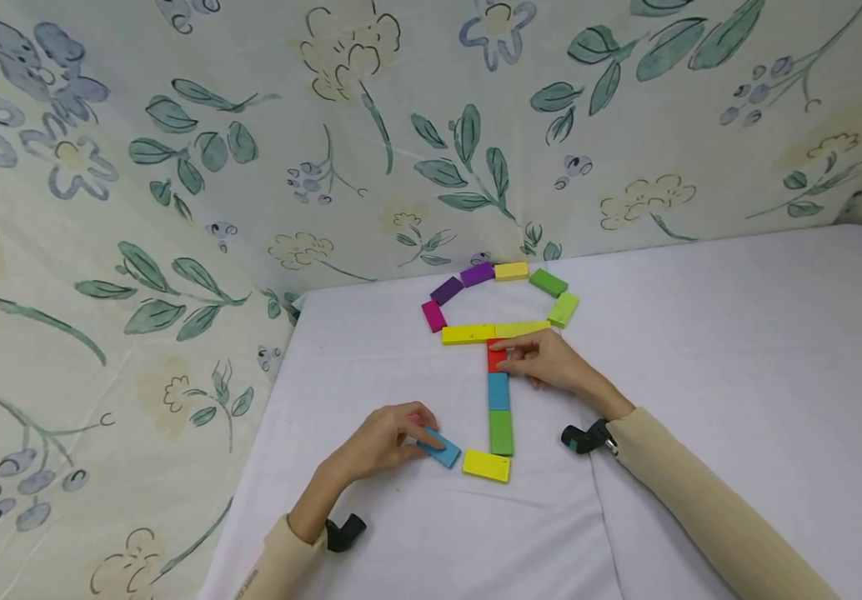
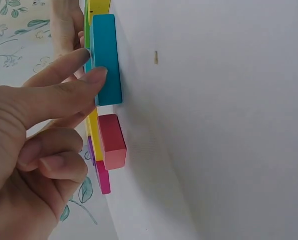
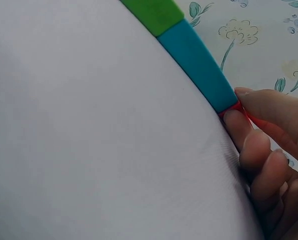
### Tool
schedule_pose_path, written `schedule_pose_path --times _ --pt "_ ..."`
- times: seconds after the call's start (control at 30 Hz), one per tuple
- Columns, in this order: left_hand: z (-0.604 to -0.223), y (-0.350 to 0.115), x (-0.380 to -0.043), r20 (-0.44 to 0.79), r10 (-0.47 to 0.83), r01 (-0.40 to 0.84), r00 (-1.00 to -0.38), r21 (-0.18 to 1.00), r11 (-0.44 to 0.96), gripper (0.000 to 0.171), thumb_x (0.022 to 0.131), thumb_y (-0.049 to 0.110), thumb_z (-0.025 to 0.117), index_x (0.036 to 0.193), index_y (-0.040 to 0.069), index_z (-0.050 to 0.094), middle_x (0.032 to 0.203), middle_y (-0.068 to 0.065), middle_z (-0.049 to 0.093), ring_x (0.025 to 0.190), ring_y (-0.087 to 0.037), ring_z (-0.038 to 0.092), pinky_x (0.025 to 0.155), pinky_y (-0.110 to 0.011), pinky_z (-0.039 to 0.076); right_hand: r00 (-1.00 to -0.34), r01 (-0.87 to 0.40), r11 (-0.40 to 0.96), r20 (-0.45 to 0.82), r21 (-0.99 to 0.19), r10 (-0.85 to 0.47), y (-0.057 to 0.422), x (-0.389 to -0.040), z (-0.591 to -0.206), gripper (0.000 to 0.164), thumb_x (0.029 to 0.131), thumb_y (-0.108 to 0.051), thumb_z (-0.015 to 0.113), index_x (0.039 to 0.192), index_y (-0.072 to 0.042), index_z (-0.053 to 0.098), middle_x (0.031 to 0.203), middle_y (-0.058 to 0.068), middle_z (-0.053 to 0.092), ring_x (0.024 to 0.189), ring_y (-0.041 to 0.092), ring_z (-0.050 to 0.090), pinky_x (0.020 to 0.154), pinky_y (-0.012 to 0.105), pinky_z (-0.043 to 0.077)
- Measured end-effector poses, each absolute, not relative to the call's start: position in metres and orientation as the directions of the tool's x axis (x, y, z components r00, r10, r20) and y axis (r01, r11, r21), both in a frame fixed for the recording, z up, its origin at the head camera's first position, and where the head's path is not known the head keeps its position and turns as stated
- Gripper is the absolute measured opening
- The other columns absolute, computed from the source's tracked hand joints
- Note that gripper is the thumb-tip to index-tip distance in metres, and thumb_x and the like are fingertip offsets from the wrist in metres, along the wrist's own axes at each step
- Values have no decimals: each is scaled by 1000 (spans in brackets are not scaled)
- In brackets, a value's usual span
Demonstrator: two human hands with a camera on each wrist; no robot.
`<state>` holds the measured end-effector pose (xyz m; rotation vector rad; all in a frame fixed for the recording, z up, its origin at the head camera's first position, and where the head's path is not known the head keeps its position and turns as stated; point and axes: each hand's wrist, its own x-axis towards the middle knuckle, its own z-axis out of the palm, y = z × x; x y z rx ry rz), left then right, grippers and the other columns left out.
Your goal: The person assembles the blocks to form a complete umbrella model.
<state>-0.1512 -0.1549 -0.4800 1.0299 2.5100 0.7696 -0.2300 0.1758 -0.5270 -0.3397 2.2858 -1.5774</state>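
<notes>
My left hand (image 1: 380,440) pinches a blue block (image 1: 446,455) between thumb and fingers, left of a yellow block (image 1: 486,467). Beyond its fingers a pinkish-red block (image 2: 112,142) lies on the cloth in the left wrist view. With thumb and fingertips, my right hand (image 1: 553,363) grips a red block (image 1: 493,360) at the top of an upright column. Below that come a second blue block (image 1: 498,392) and a green block (image 1: 501,433), end to end. In the right wrist view, the fingers partly cover the red block.
Two yellow blocks (image 1: 468,335) form a bar above the column. An arch of purple (image 1: 447,291), magenta (image 1: 434,316), yellow (image 1: 511,271) and green blocks (image 1: 548,282) curves over it, close to the floral curtain (image 1: 416,200). White cloth (image 1: 739,375) covers the table.
</notes>
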Motion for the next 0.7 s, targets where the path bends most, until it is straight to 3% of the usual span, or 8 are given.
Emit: schedule_pose_path --times 0.17,0.33,0.63,0.7 --pt "-480 -155 -154 -82 729 552 -680 596 583 22 90 5 79 105 20 84 114 3 71 107 -13 64 91 -24 55 -913 6 345 -146 -938 -381 176 -230 -528 40 92 -27 81 130 -18 74 81 5 63 47 13 47 45 22 39" --pt "-480 -154 -156 -105 730 544 -675 597 589 22 91 5 78 107 20 84 116 3 72 110 -14 65 96 -26 55 -912 4 344 -144 -939 -384 176 -230 -527 40 92 -26 81 130 -18 74 83 6 63 47 13 47 45 22 39" --pt "-481 -155 -158 -82 736 544 -672 619 566 24 91 3 77 109 18 83 119 1 72 111 -17 65 96 -24 55 -912 -5 351 -140 -936 -387 176 -230 -527 39 93 -27 80 130 -16 74 83 7 64 47 13 48 44 22 39" --pt "-481 -160 -160 -55 721 532 -691 637 558 25 91 3 78 110 19 83 120 1 72 100 -17 65 86 -19 54 -911 -9 353 -137 -936 -389 176 -230 -527 39 93 -27 80 129 -16 74 83 6 65 46 13 48 44 22 39"
